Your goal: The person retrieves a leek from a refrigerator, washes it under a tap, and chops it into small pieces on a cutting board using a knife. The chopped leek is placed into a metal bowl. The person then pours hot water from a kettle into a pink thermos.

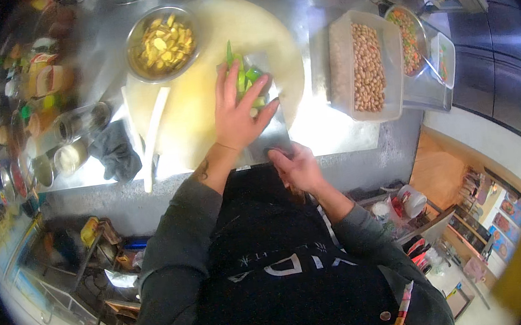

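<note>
My left hand (pixel 239 117) lies with fingers spread over cut green scallion pieces (pixel 243 76), which rest on the broad blade of a cleaver (pixel 265 143). My right hand (pixel 298 165) grips the cleaver near its handle, close to the counter's front edge. The blade lies over a round, pale cutting board (pixel 255 18). A long white scallion stalk (pixel 155 130) lies at the board's left, reaching past the counter edge. Sliced ginger (pixel 164 41) fills a steel bowl (pixel 130 50) at the board's upper left. My palm and fingers hide part of the pieces.
A dark cloth (pixel 115 151) lies left of the board, beside glass jars (pixel 71 156) and bottles. On the right stand a plastic tub (pixel 343 77) of peanuts (pixel 367 65), a bowl of diced vegetables (pixel 404 40) and a small white container (pixel 449 47).
</note>
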A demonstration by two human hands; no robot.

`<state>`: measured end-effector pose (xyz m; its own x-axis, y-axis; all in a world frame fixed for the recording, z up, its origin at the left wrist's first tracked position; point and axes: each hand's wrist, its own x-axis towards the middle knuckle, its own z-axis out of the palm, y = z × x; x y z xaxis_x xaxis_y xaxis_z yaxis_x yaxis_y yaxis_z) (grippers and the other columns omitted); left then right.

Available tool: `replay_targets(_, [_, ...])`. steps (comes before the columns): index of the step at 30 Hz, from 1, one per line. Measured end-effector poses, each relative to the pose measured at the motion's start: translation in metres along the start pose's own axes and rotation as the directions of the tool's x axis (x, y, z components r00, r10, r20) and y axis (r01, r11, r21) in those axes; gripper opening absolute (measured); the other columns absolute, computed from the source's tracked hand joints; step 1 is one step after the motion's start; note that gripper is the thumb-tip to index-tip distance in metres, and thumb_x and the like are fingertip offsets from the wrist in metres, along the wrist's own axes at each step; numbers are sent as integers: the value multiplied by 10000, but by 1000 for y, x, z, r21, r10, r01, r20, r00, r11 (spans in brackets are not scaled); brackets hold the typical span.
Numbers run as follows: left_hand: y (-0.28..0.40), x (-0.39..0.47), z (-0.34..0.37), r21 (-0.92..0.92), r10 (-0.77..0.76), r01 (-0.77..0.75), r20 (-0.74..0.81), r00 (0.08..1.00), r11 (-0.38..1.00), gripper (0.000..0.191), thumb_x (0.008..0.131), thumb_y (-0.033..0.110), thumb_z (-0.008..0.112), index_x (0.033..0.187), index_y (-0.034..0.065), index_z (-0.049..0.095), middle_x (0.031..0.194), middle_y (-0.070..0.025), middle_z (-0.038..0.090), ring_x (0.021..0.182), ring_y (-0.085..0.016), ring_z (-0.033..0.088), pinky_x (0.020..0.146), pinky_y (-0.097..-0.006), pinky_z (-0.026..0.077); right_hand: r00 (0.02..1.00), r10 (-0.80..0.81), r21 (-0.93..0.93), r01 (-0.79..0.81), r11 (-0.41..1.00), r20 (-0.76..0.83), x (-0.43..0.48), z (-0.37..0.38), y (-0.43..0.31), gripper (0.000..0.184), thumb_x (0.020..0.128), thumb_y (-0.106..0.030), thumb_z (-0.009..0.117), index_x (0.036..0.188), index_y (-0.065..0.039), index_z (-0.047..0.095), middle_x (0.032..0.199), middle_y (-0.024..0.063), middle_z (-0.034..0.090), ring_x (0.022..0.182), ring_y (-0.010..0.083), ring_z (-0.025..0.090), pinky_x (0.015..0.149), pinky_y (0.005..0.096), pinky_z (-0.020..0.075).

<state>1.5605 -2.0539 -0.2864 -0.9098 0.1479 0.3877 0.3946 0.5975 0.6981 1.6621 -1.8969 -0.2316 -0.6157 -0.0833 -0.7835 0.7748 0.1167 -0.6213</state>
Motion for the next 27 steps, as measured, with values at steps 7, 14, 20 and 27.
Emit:
replay_targets(7, [-23,34,-67,101,-59,68,-84,995,993,383,817,272,798,1164,138,708,1453,-199,485,1351,-443,430,1111,-506,393,969,-47,-85,69,994,243,0,18,-69,229,1000,-186,636,887,-13,536,610,13,536,435,102,520,393,266,426])
replay_targets(14, [-88,77,-80,213,-47,71,-114,992,974,408,847,334,791,1195,142,699,1451,-167,510,1359,-412,438,1129,-485,379,961,-45,29,38,999,274,11,32,-99,206,992,-177,641,919,-11,542,632,14,522,416,106,489,394,270,420])
replay_targets(20, [-114,86,-91,66,-50,59,-119,992,996,436,890,247,760,1284,96,651,1490,-129,510,1419,-388,406,1146,-450,381,996,9,-51,-4,999,90,-12,4,-73,169,976,-162,665,952,-9,597,620,11,523,424,101,483,394,262,396])
replay_targets(27, [-106,-14,-201,24,-376,384,-160,913,923,305,911,127,703,1207,65,662,1171,-154,657,1054,-306,665,909,-377,539,913,-339,-608,138,782,-228,-13,-32,-33,254,953,-206,702,994,41,667,696,127,678,574,162,622,556,346,502])
